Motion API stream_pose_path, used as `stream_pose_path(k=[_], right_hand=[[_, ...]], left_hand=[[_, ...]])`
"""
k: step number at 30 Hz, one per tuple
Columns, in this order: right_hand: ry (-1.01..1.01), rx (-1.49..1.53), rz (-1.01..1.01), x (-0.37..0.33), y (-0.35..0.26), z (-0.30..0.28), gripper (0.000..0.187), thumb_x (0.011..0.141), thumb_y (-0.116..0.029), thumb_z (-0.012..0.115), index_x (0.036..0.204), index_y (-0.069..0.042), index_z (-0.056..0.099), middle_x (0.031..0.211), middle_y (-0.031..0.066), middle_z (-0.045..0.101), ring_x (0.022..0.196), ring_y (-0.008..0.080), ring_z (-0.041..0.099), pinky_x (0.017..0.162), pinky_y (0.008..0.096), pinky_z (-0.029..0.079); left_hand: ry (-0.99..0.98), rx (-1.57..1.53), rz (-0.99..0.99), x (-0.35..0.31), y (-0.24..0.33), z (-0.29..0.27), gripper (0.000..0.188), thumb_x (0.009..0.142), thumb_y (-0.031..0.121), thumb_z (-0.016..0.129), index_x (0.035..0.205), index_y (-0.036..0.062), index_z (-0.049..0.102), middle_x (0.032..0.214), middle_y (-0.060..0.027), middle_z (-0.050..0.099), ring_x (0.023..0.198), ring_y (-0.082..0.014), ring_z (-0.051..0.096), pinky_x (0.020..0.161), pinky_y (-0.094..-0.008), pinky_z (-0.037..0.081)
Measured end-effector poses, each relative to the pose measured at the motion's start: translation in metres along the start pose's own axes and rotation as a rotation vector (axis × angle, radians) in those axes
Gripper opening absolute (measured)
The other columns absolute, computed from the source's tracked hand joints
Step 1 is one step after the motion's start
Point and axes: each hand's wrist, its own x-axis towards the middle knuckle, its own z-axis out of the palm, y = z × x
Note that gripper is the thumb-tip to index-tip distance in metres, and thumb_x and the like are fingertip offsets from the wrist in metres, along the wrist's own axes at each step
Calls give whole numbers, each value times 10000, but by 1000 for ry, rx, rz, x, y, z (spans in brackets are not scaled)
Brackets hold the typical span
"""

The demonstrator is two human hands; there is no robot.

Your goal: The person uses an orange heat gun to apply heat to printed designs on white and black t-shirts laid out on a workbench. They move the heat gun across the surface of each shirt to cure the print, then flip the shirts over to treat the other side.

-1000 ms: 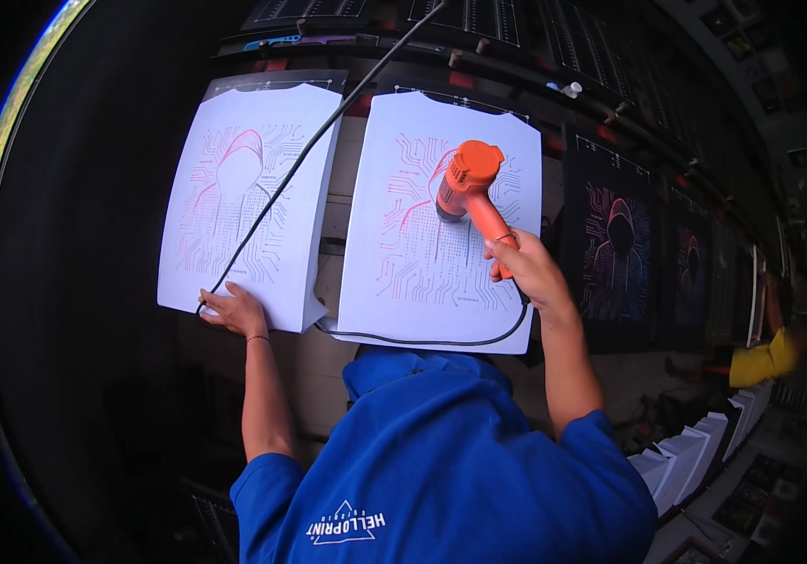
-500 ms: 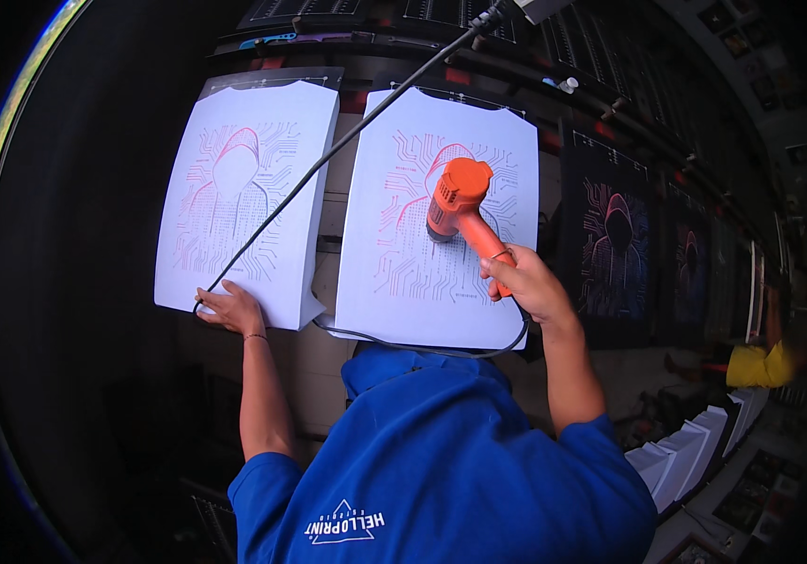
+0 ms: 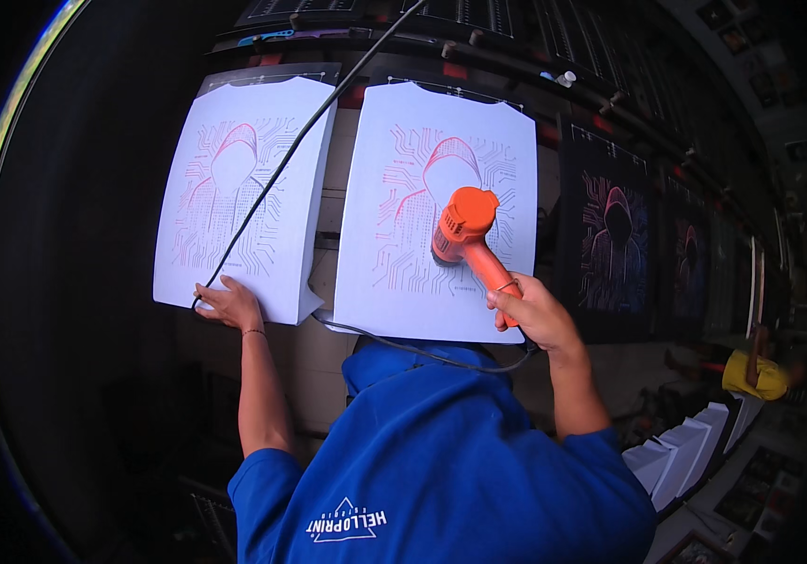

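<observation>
While the black cord [image 3: 281, 169] crosses the left white sheet [image 3: 243, 197] | right hand [image 3: 535, 315] fingers clamped on orange heat gun [image 3: 464, 230], frame centre over right sheet [image 3: 431, 216] | left hand [image 3: 229, 303] fingers flat, spread on left sheet's lower edge | dark prints [image 3: 615, 244] crowd right; narrow gap between sheets.

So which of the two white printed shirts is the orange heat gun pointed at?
The right-hand white printed shirt: the orange heat gun in the right hand sits over it. The left hand presses the other shirt.
</observation>
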Motion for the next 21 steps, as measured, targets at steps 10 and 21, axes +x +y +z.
stream_pose_path(k=[10,21], right_hand=[[-67,7,69,-30,7,0,315,894,-215,643,1052,44,559,821,42,584,618,77,565,578,235,486],[159,71,-106,37,-19,-2,310,894,-286,650,970,3,565,797,35,569,613,82,561,570,240,486]], left_hand=[[24,16,143,3,-7,3,674,958,312,477,1435,-90,222,1464,-283,336,1408,-452,130,1163,-493,30],[42,62,271,6,-17,4,630,966,262,467,1402,-131,238,1456,-302,321,1424,-388,159,1166,-490,-1]])
